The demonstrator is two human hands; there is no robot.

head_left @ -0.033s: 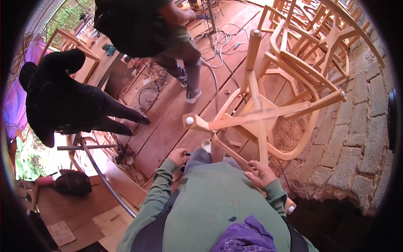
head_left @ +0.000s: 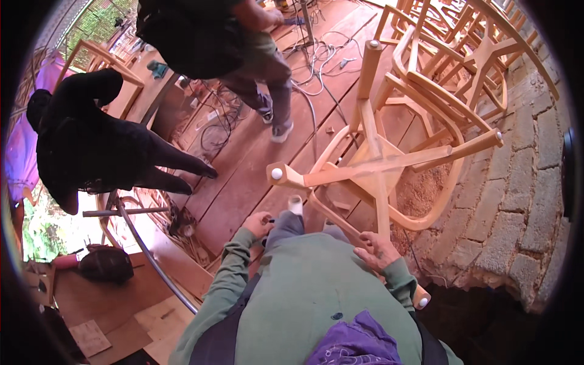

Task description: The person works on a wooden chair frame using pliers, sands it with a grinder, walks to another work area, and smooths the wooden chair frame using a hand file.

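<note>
Head view: your right hand point(head_left: 378, 250) grips a leg of the upturned wooden chair point(head_left: 377, 164), fingers curled round it. Your left hand point(head_left: 258, 224) rests curled beside your knee; what it holds, cannot tell. Chair lies on plank floor point(head_left: 243, 182).

Under me is a floor of reddish wooden planks point(head_left: 243, 182) with tangled cables point(head_left: 322, 55) on it. On my right I see a stone paving point(head_left: 517, 201) and stacked wooden chairs point(head_left: 480, 48). Daylight comes from green plants point(head_left: 91, 24) outside.
</note>
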